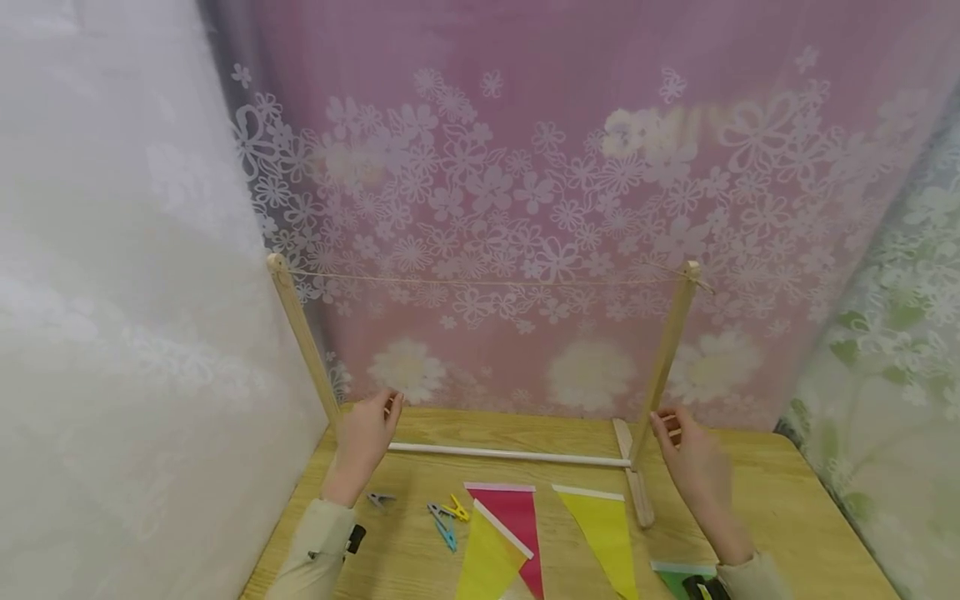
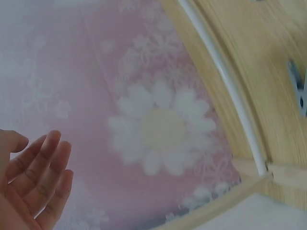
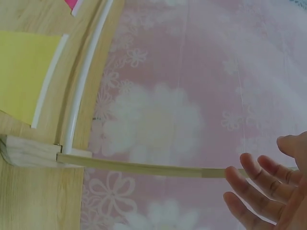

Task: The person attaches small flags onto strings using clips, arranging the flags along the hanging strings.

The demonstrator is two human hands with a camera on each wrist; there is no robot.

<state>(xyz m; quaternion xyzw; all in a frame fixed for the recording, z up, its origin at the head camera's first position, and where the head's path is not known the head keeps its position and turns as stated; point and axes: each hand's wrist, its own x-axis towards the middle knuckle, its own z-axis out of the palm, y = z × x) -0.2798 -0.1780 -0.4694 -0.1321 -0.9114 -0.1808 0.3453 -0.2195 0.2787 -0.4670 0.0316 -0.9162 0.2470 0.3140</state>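
My left hand is raised by the left post of a wooden frame, its fingers loosely bent around nothing. On the other side my right hand hovers beside the right post, also holding nothing. The left wrist view shows the relaxed fingers of that hand in front of the backdrop. In the right wrist view, fingers overlap the upper part of the post. A thin string runs between the post tops, and a white rod joins the posts low down.
On the table lie a red pennant, two yellow pennants, one overlapping the red and another apart, and a green pennant. Left of them are a grey clothespin and a small cluster with a blue clothespin. A flowered curtain hangs behind.
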